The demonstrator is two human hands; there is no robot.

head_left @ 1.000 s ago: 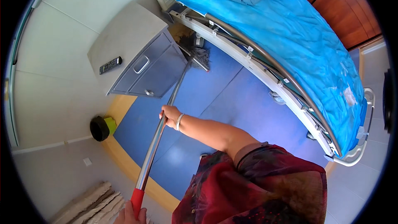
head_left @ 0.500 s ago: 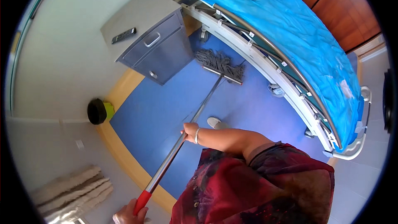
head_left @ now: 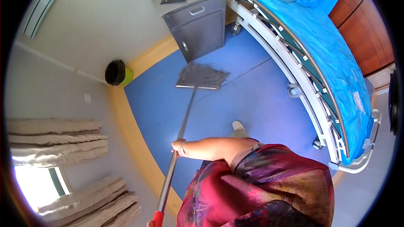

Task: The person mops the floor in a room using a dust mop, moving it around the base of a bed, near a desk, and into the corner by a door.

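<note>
A long-handled mop (head_left: 184, 122) slants up from the lower edge, its metal pole ending in a red grip. My right hand (head_left: 178, 147), with a bracelet at the wrist, is closed around the middle of the pole. Only a sliver of my left hand (head_left: 150, 223) shows at the bottom edge, against the red grip; most of it is cut off. Grey, shaggy strands of the mop head (head_left: 201, 75) spread flat on the blue floor (head_left: 151, 105), blurred by motion, just in front of the grey bedside cabinet (head_left: 202, 33).
A wheeled bed (head_left: 311, 46) with a blue cover and metal side rail curves along the right. On the cabinet lies a remote control (head_left: 173, 0). A black-and-green bin (head_left: 119, 73) stands by the left wall. Curtains (head_left: 59, 141) flank a bright window. My shoe (head_left: 238, 125) shows on the floor.
The mop head has moved left and toward me, from beside the bed to in front of the cabinet. My view has shifted, and my left hand has mostly dropped out of the picture.
</note>
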